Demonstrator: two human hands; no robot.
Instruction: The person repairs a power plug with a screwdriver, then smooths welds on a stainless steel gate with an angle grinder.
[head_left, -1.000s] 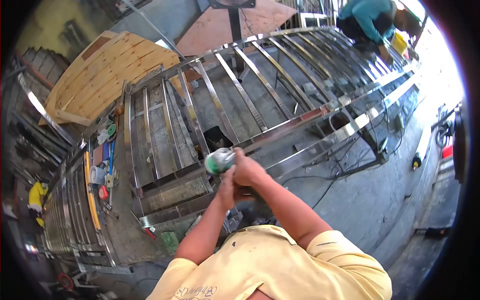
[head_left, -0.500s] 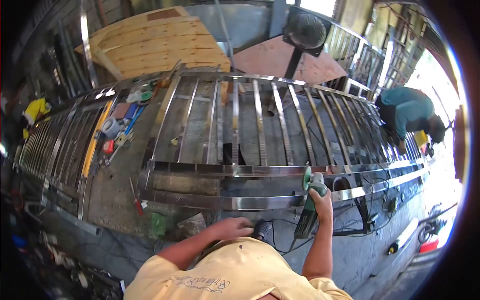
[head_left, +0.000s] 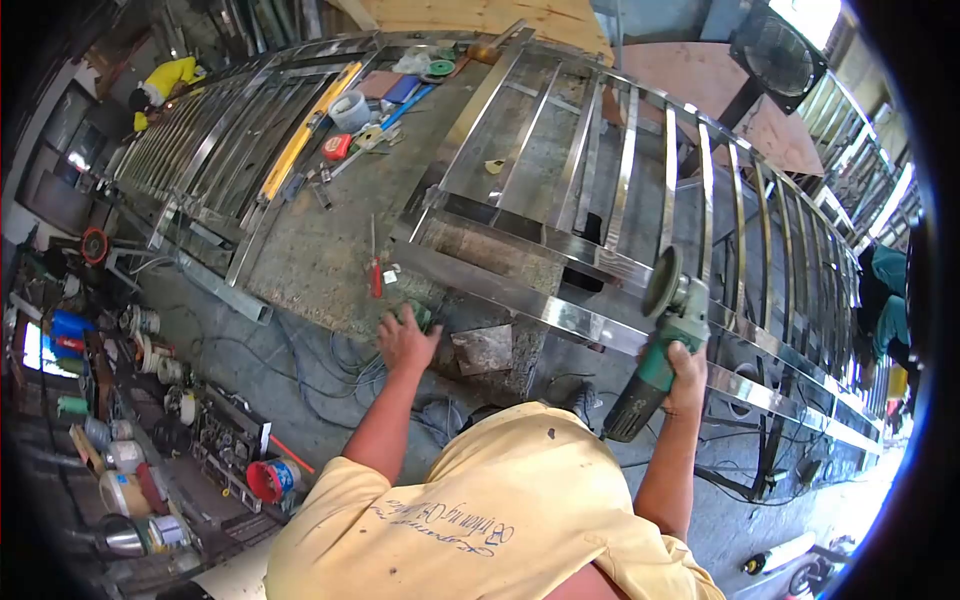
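Observation:
My right hand is wrapped round the green body of an angle grinder, its disc pointing up and away from me. The grinder overlaps the lower rails of a shiny metal railing frame. My left hand has its fingers spread at a small green item near the table's front edge, partly covered by the fingers. Right of that hand lies a flat greyish piece. A screwdriver with a red handle rests just beyond the fingertips.
On the worktable lie a yellow spirit level, a tape roll and a red tape measure. One person in yellow bends at far left, another in teal at far right. Cables trail on the floor.
My view has turned left. My left hand has moved from near my belly out to the green item, its fingers spreading. The grinder stays in my right hand, now nearer me.

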